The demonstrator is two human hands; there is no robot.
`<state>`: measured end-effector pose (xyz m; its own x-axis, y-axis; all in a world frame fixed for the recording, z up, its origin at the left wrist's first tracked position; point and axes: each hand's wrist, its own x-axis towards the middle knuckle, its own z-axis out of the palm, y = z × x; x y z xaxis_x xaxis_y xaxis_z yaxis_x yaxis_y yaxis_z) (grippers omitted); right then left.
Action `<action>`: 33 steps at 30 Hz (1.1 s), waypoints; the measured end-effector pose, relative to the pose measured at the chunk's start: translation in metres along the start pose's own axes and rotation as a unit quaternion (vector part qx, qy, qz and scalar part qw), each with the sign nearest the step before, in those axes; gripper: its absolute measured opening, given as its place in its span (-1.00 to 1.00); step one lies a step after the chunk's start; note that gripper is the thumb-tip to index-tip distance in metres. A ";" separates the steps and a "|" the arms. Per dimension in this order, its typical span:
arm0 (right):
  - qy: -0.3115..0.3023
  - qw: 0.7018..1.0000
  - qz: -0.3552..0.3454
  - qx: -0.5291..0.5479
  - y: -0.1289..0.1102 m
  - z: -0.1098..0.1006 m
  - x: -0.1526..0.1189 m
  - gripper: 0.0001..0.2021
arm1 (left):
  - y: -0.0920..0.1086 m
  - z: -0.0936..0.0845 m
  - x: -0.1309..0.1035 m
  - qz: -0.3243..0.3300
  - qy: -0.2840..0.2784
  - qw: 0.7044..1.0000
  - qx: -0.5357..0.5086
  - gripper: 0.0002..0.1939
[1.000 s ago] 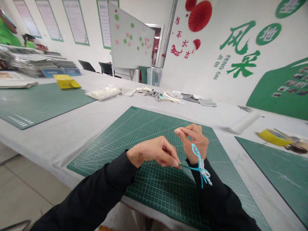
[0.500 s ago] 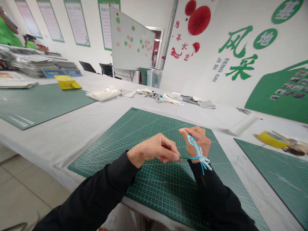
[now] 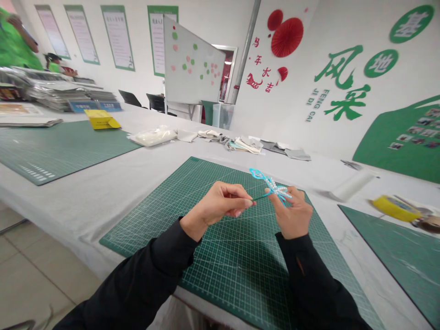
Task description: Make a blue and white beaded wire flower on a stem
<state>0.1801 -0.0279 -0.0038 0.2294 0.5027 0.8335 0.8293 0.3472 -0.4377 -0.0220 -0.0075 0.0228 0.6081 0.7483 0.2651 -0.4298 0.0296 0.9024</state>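
Slightly above the green cutting mat (image 3: 220,266), my left hand (image 3: 223,204) is closed in a pinch on the thin dark green stem of a craft flower (image 3: 275,189). The flower has bright blue loops and strings of white pearl-like beads, and it tilts up and to the left from the stem. My right hand (image 3: 294,211) is at the flower's right side, thumb and fingers closed around its lower loops. Part of that grip is hidden by the beads.
Another cutting mat (image 3: 68,146) lies left with a yellow box (image 3: 102,119); a third mat (image 3: 395,256) is at right, near a yellow tape-like item (image 3: 395,207). Fabric pieces (image 3: 244,145) and a plastic bag (image 3: 153,136) lie behind. A person in green (image 3: 17,41) is far left.
My right hand has turned and come up to the flower, which earlier hung in front of its wrist. The flower has risen and shifted left, while my left hand keeps the stem.
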 end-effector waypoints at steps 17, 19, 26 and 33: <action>0.055 0.997 -0.053 -0.027 -0.030 -0.017 0.006 -0.87 | 0.005 -0.006 0.007 0.027 0.185 0.981 -0.056 -0.84; 0.062 0.995 -0.069 -0.032 -0.034 -0.020 0.006 -0.90 | 0.005 -0.007 0.008 0.024 0.203 0.976 -0.067 -0.83; 0.072 0.991 -0.104 -0.032 -0.042 -0.023 0.002 -0.97 | 0.006 -0.007 0.010 0.010 0.235 0.969 -0.078 -0.86; 0.082 0.987 -0.133 -0.035 -0.051 -0.027 -0.002 -0.86 | 0.004 -0.007 0.010 0.011 0.243 0.968 -0.067 -0.85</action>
<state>0.1512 -0.0673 0.0260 0.0741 0.2645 0.9615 0.9032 0.3909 -0.1771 -0.0223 0.0050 0.0263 0.2265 0.9719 0.0639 -0.5422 0.0713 0.8372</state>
